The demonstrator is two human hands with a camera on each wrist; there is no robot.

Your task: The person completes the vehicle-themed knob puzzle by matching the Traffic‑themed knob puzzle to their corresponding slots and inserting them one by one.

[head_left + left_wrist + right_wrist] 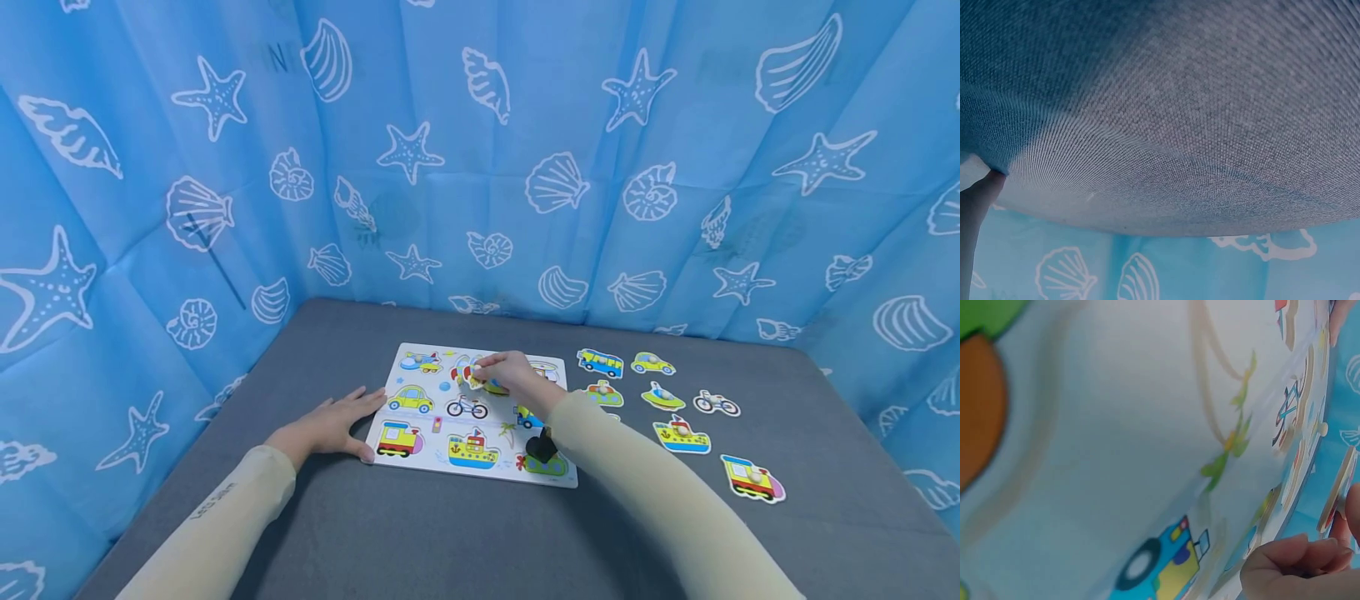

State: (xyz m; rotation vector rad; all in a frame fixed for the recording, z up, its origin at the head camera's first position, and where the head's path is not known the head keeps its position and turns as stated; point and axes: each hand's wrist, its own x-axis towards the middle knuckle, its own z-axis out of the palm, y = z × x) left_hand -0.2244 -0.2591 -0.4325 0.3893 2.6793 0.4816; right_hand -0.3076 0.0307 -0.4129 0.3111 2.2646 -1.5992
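A white puzzle board (442,427) with vehicle pictures lies on the table. My left hand (333,425) rests at its left side, fingers spread, the thumb by the near left corner; in the left wrist view only part of a finger (979,206) shows. My right hand (510,372) pinches a small puzzle piece (1337,490) by its knob, tilted over the far middle of the board, beside a red-and-yellow picture (460,372). Most of the piece's face is hidden. A knobbed aircraft piece (422,362) sits at the board's far left.
Right of the board lie several loose knobbed pieces, among them a blue bus (600,362), a yellow car (652,363), a bicycle (716,403), a ship (681,435) and a train (753,479). A blue shell-print curtain (450,200) hangs behind the grey table (420,533).
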